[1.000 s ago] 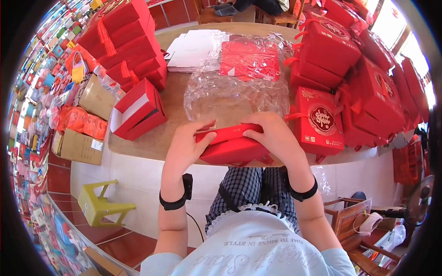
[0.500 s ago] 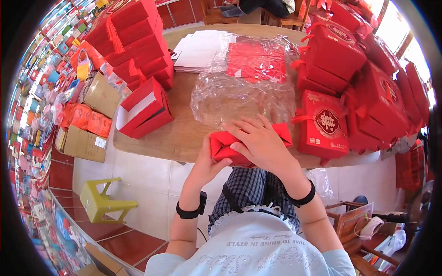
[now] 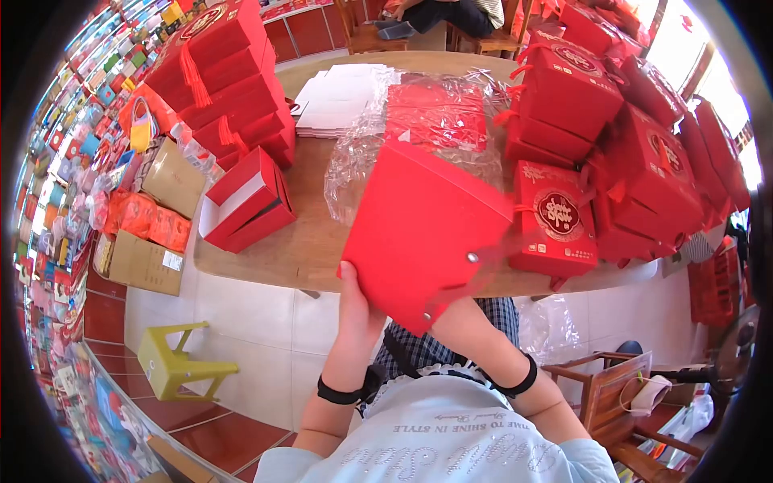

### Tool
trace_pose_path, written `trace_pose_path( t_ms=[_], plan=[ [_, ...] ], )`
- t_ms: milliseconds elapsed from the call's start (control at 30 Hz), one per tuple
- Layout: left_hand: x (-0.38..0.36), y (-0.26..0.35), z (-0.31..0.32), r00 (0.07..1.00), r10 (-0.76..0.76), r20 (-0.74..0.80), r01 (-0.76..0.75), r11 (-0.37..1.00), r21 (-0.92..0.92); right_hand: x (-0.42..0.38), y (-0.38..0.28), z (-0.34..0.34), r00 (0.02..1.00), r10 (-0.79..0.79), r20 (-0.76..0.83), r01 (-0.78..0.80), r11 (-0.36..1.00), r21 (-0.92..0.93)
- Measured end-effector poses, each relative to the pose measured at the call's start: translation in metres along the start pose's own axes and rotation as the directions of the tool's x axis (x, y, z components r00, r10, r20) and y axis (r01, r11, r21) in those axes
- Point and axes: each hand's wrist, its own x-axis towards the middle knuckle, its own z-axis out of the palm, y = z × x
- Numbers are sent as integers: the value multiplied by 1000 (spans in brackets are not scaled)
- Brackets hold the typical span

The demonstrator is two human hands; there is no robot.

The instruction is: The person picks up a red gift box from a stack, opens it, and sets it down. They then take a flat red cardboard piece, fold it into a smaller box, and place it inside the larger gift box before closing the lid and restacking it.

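The red box (image 3: 423, 233) is held tilted above the near edge of the surface (image 3: 314, 185), its visible face plain, with two metallic studs. Upside-down lettering on the shirt (image 3: 435, 427) reads "TIME TO SHINE IN STYLE"; the larger script is unclear. The left hand (image 3: 360, 306) grips the box's near left edge, thumb on the outside, fingers mostly hidden. The right hand (image 3: 457, 316) is at its lower corner, fingers hidden, so how far open cannot be told. The box partly hides the clear plastic (image 3: 346, 181). An emblem with pale characters marks the flat red box (image 3: 554, 213) to the right; an open box (image 3: 248, 201) lies left.
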Motion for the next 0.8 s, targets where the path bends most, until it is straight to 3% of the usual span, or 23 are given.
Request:
trace_pose_path(
  t_ms=[67,100,167,300,367,500,533,600,700,767,800],
  plan=[
    [-5,-3,3,1000,-27,-10,27,999,30,7,-8,-11,992,-69,-103,98,946,310],
    [-8,-3,4,998,-54,-22,55,997,58,6,-8,-11,992,-72,-103,101,945,310],
    [-12,-3,5,998,-65,1,65,996,63,0,-9,-10,966,-240,-98,242,970,13],
    [-21,-5,11,995,-102,16,100,989,112,-13,-9,-13,960,-249,-129,263,959,103],
    [-21,-7,8,994,-100,33,97,990,103,-15,-7,-13,947,-302,-106,296,953,-67],
    [-19,-12,5,993,-115,25,114,993,21,-16,5,2,959,-278,-51,275,960,-54],
    [-20,-13,5,993,-115,24,114,993,19,-15,6,4,955,-277,-106,273,961,-54],
    [-21,-13,6,988,-148,39,146,989,33,-17,6,2,949,-274,-159,268,962,-55],
    [-23,-14,6,980,-190,63,180,974,135,-24,3,-11,951,-295,-94,278,947,-159],
    [-24,-14,5,986,-161,55,152,978,140,-24,2,-13,969,-232,-82,236,971,48],
    [-24,-14,5,990,-133,46,125,981,147,-22,0,-13,969,-235,-81,239,970,47]
  ],
)
